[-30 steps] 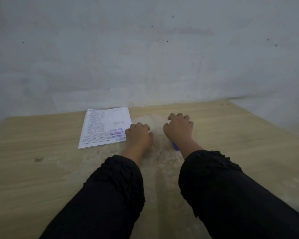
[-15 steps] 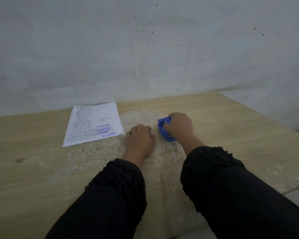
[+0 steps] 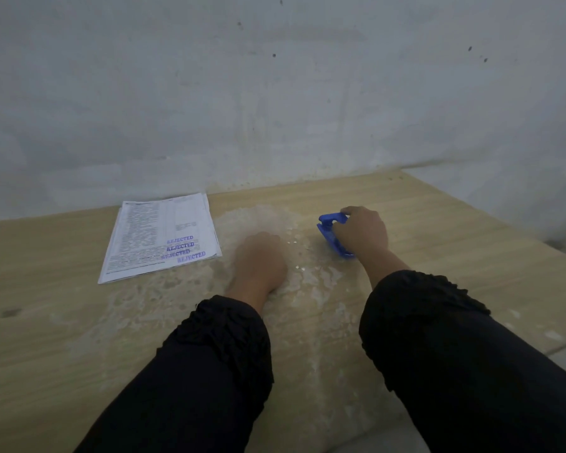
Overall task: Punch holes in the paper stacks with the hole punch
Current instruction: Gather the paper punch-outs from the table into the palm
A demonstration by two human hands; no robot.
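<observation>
A stack of printed paper (image 3: 160, 237) with blue "REJECTED" stamps lies flat on the wooden table (image 3: 46, 322), at the back left near the wall. My right hand (image 3: 361, 232) grips a blue hole punch (image 3: 329, 228), which is tilted on the table right of centre. My left hand (image 3: 258, 261) rests on the table as a closed fist between the paper and the punch, holding nothing that I can see. Small white paper dots (image 3: 299, 268) lie scattered between my two hands.
A grey wall (image 3: 275, 93) stands right behind the table. The table's right edge (image 3: 504, 230) runs diagonally toward me, with pale floor beyond it. A worn whitish patch (image 3: 307, 289) covers the wood under my hands. Black sleeves cover both forearms.
My right hand has moved to the right and turned the blue punch up into view. My left fist stays on the table. The camera has shifted, so the paper sits further left.
</observation>
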